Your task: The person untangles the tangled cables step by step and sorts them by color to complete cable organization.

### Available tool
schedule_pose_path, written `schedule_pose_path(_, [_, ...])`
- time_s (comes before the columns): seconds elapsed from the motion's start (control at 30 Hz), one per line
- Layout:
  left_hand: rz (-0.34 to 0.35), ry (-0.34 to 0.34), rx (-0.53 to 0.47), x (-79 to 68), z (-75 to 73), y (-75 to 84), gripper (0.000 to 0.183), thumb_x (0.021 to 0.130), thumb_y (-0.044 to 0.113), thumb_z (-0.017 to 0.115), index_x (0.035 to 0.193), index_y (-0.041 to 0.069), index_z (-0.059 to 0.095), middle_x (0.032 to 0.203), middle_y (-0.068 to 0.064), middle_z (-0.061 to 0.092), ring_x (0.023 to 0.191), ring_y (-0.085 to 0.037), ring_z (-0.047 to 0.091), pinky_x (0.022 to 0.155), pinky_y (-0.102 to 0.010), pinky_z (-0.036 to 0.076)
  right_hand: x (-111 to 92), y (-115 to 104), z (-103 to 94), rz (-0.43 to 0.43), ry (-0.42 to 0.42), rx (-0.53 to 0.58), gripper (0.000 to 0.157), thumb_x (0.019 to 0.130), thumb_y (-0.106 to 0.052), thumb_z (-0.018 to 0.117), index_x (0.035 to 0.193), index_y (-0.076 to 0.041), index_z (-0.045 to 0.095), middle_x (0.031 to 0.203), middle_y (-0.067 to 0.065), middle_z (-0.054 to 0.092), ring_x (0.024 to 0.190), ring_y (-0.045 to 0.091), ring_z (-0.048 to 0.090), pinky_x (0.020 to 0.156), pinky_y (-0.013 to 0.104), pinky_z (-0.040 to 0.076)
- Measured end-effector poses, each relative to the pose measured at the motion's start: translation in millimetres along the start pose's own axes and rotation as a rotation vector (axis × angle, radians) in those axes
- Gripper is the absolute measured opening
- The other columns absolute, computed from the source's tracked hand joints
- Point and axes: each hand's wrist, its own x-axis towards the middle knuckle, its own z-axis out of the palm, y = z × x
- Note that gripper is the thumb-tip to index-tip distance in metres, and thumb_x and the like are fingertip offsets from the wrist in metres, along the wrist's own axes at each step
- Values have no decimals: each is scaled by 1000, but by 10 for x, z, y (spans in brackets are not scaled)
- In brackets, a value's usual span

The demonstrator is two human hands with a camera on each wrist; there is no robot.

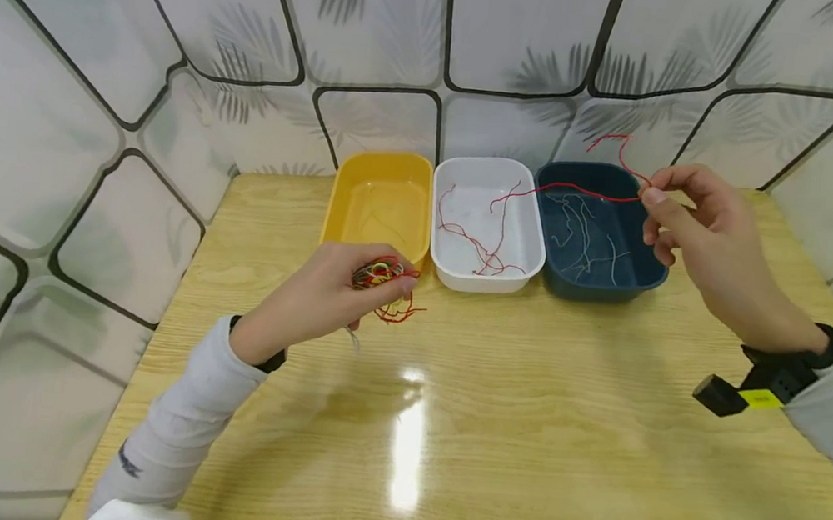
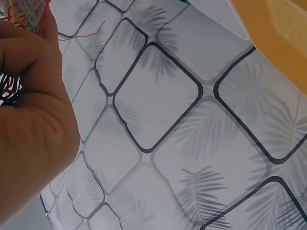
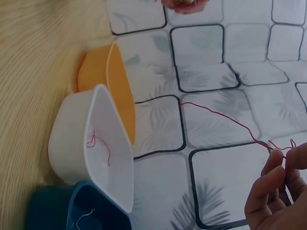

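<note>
Right fingers (image 1: 684, 179) pinching red thread (image 1: 568, 184), left fingers (image 1: 383, 293) gripping tangled threads (image 1: 379, 272), yellow wrist label (image 1: 760, 399) illegible

Passage: tabletop (image 1: 520, 437), lower centre. Obstacles: yellow bin (image 1: 387, 171), white bin (image 1: 482, 283), navy bin (image 1: 601, 294), side by side, mid-frame; red thread (image 1: 570, 185) over latter two; patterned backdrop (image 1: 521, 36), top.

Row: left tub (image 1: 375, 179), middle tub (image 1: 485, 283), right tub (image 1: 597, 293), side by side, back of table (image 1: 535, 439)
Behind row: wall (image 1: 381, 39)
Middle tub: threads (image 1: 473, 239) inside
Left hand (image 1: 330, 292): before left tub, holding bundle (image 1: 379, 273)
Right hand (image 1: 719, 249): at right tub's right side
Held thread (image 1: 567, 185): right hand leftward, across right tub, end over middle tub (head view)
</note>
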Motion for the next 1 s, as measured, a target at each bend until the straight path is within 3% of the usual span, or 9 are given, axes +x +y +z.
schedule_pose_path(0.1, [-3,-19,-2,-2,1,10,11,89,31,59,95,21,62,78,4,60,54,-18,49,46,-34,45,112,105,25,-31,18,-205,22,89,-13,58,104,2,52,81,11,49,59,19,44,47,26,31])
schedule_pose_path(0.27, [-16,-22,8,-16,-9,23,13,90,32,58,97,22,62,81,5,61,57,-20,50,48,-34,46,328,317,107,-314,35,-740,17,90,-17,57,100,-2,56,94,8,51,60,11,44,52,25,34])
schedule_pose_path(0.37, [-19,-9,17,-27,-22,23,14,90,35,58,97,23,62,81,6,61,57,-20,50,48,-33,46,445,437,114,-443,45,-933,15,90,-20,57,97,-8,59,95,8,50,63,5,42,53,26,32])
schedule_pose_path(0.5, [-12,-7,17,-29,-27,20,14,90,34,58,96,22,62,80,5,61,54,-20,50,47,-33,45,550,581,111,-525,-19,-1056,13,90,-24,57,96,-13,60,95,5,51,65,2,43,49,27,33])
schedule_pose_path(0.73, [-15,0,3,-19,-10,26,16,89,35,58,97,22,62,81,5,61,54,-20,50,47,-33,46,655,943,114,-789,-253,-1239,10,88,-18,59,93,-10,59,91,5,51,49,11,41,39,29,31])
schedule_pose_path(1.0, [-36,7,6,0,-17,50,13,90,31,59,98,21,62,81,4,61,53,-23,50,48,-33,46,640,1227,117,-772,-332,-1269,5,86,-15,59,88,-11,61,84,2,48,46,9,38,38,28,29])
